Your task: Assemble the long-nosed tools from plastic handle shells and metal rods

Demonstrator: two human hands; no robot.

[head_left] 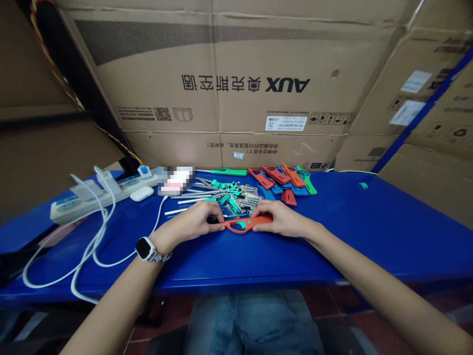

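Observation:
An orange plastic lighter shell (246, 225) with a teal trigger lies on the blue table (369, 231), held at both ends. My left hand (197, 222), with a watch on its wrist, pinches the shell's left tip with closed fingers. My right hand (283, 218) grips the right end, fingers curled over it. Just behind the hands lies a heap of clear tubes, metal rods and teal parts (225, 197).
Red, blue, orange and green shells (283, 180) are piled at the back centre, beside a green-handled tool (229, 172). A power strip (96, 195) with white cables (88, 246) and an earbud case (142, 194) lies at left. Cardboard boxes (236, 84) wall off the back.

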